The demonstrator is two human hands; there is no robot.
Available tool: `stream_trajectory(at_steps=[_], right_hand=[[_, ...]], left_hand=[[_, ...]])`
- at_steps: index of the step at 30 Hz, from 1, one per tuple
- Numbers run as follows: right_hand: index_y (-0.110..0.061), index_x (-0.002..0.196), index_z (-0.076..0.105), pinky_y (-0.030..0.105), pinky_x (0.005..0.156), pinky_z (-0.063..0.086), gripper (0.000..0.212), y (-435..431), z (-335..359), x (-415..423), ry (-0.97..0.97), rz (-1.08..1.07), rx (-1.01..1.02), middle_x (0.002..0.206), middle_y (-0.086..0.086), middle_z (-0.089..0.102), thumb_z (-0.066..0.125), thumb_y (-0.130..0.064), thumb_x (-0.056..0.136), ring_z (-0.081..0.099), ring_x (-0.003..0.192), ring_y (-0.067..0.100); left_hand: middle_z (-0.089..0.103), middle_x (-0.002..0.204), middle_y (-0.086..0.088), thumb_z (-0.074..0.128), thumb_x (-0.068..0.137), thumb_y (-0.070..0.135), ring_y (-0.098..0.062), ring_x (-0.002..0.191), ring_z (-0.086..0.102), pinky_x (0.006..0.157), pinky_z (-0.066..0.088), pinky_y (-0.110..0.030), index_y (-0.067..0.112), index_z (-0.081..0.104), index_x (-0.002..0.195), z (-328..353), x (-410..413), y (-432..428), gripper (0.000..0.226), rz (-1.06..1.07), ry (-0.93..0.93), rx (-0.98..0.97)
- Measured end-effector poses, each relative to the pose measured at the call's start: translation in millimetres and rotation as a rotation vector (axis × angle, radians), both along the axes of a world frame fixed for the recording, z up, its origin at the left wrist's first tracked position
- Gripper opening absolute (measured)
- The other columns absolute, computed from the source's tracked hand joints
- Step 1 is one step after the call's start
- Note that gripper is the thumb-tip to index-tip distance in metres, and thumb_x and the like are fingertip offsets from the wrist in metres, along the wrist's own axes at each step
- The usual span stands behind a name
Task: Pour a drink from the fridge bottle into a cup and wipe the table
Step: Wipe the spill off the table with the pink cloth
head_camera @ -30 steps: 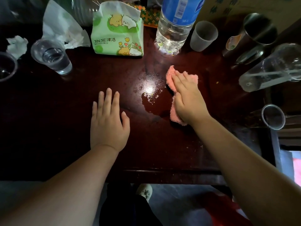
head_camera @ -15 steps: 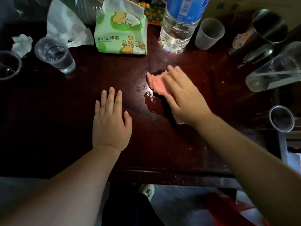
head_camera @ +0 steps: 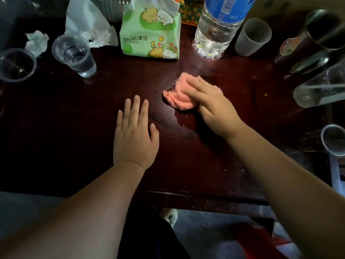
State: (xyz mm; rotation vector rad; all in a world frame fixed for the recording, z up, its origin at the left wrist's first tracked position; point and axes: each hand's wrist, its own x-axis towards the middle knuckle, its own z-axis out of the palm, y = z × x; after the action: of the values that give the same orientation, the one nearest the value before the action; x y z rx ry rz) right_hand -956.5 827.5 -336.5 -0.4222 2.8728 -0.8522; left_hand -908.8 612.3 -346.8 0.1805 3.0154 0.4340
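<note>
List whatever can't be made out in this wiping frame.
Water bottle: cap and neck cut off by the head view's top edge.
Pink cloth: its right part lies hidden under the right hand; whether the thumb pinches it cannot be told.
Wet patch on the table: its extent is lost in darkness and glare.
Clear container on the right: cut off by the right edge.

Dim, underexposed scene; glare glints beneath the bottle [head_camera: 216, 32] on the dark table [head_camera: 74, 128], and edges bow outward.
</note>
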Motion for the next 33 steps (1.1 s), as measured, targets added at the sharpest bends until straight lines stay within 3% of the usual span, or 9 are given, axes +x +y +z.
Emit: stream_trajectory(at_steps=[4,10,15,21,26,30,33], right_hand=[[-0.009,0.117,0.065,0.017,0.115,0.015,0.066,2.6,3.1,-4.5,-0.011,0.101,-0.095,0.140,0.009,0.050,0.036,0.007,0.061,0.034,0.135,0.017],[-0.012,0.106,0.072,0.012,0.110,0.021,0.059,3.6,6.3,12.8,-0.043,0.188,-0.129,0.130,0.004,0.059,0.040,0.008,0.060,0.042,0.129,0.011],[-0.016,0.103,0.073,0.029,0.112,0.030,0.053,17.5,-0.8,35.3,-0.033,0.216,-0.133,0.128,-0.006,0.059,0.037,0.000,0.067,0.046,0.130,0.015],[-0.012,0.095,0.074,0.030,0.108,0.034,0.046,37.8,-0.8,29.5,0.003,0.194,-0.126,0.124,-0.008,0.057,0.037,0.000,0.071,0.051,0.125,0.017],[-0.010,0.104,0.072,0.037,0.108,0.036,0.050,78.7,-5.9,13.1,0.124,-0.121,-0.048,0.123,-0.005,0.056,0.037,0.005,0.072,0.052,0.123,0.025],[-0.012,0.107,0.071,0.034,0.111,0.033,0.054,91.0,-9.8,0.9,0.124,-0.424,-0.083,0.124,-0.005,0.058,0.036,0.005,0.070,0.050,0.126,0.023],[-0.012,0.115,0.067,0.019,0.111,0.028,0.058,87.4,-5.9,6.7,0.141,-0.679,-0.096,0.134,0.002,0.056,0.036,0.004,0.069,0.047,0.128,0.018]], left_hand=[[0.008,0.159,-0.005,0.028,0.095,0.030,-0.020,0.147,-0.001,0.119,0.001,-0.037,0.015,0.017,0.150,0.1,0.6,0.7,0.059,0.000,-0.004,-0.003],[0.010,0.159,-0.006,0.030,0.095,0.029,-0.021,0.147,0.002,0.120,0.004,-0.038,0.014,0.019,0.150,-0.6,0.5,0.8,0.058,0.001,0.002,-0.005],[0.013,0.159,-0.007,0.032,0.095,0.027,-0.022,0.147,0.004,0.119,0.004,-0.038,0.012,0.022,0.149,-1.0,0.7,1.0,0.058,0.000,0.010,0.009],[0.014,0.158,-0.008,0.034,0.095,0.026,-0.023,0.147,0.005,0.119,0.002,-0.037,0.012,0.023,0.149,-1.2,0.5,0.2,0.057,-0.002,0.022,0.021],[0.013,0.158,-0.008,0.031,0.095,0.028,-0.023,0.147,0.004,0.119,0.003,-0.038,0.012,0.020,0.149,-1.8,0.2,-0.1,0.058,-0.009,0.023,0.013],[0.012,0.158,-0.009,0.033,0.095,0.027,-0.023,0.147,0.004,0.119,0.004,-0.039,0.012,0.020,0.150,-1.6,0.7,-0.3,0.058,-0.005,0.015,0.021],[0.013,0.158,-0.010,0.033,0.095,0.027,-0.024,0.147,0.004,0.119,0.005,-0.040,0.011,0.020,0.149,-2.0,0.8,-0.4,0.058,-0.013,0.017,0.021]])
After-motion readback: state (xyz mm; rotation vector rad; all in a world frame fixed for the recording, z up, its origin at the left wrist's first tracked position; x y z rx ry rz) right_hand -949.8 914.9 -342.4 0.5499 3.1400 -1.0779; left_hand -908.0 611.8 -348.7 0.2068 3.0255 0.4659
